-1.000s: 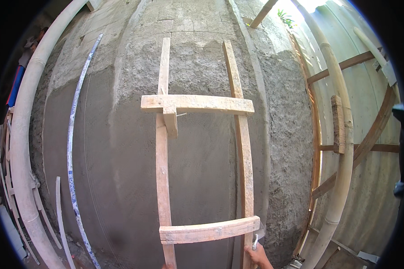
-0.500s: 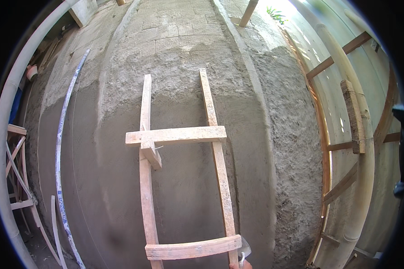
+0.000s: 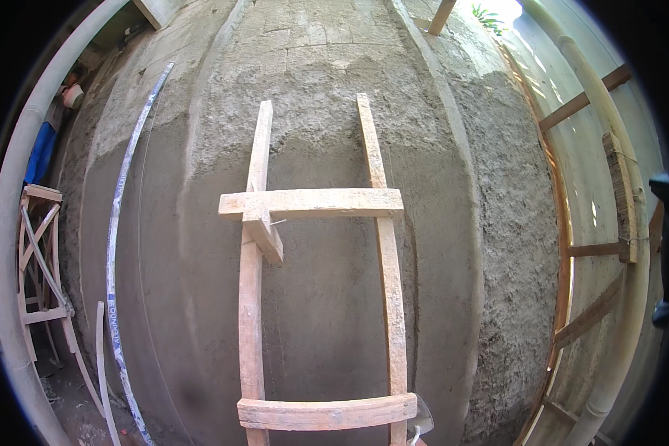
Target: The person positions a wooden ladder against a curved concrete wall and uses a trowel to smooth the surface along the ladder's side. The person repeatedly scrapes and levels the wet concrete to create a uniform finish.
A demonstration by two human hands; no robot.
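Observation:
At the lower edge, only a sliver of my right hand [image 3: 422, 442] shows, at the neck of a trowel [image 3: 424, 416]. The trowel's grey blade comes out beside the right rail of a wooden ladder [image 3: 327, 414], next to its lowest visible rung; the rest of the tool is cut off or hidden. Behind the ladder rises a wall [image 3: 327, 320], smooth with grey plaster in its lower and middle part, rough higher up, with bare blocks at the top. My left hand is out of the picture.
A long pale, blue-marked strip [image 3: 112, 260] leans on the wall at left. A bamboo pole [image 3: 15, 193] stands at far left, near a wooden frame [image 3: 44, 316]. On the right are another bamboo pole [image 3: 638, 290] and wooden braces [image 3: 591, 308]. A short block [image 3: 264, 234] juts from the ladder's upper rung.
The view has shifted, so the wall's upper features and side poles sit further right. My right hand and the trowel are lower in the picture, with less of the hand showing.

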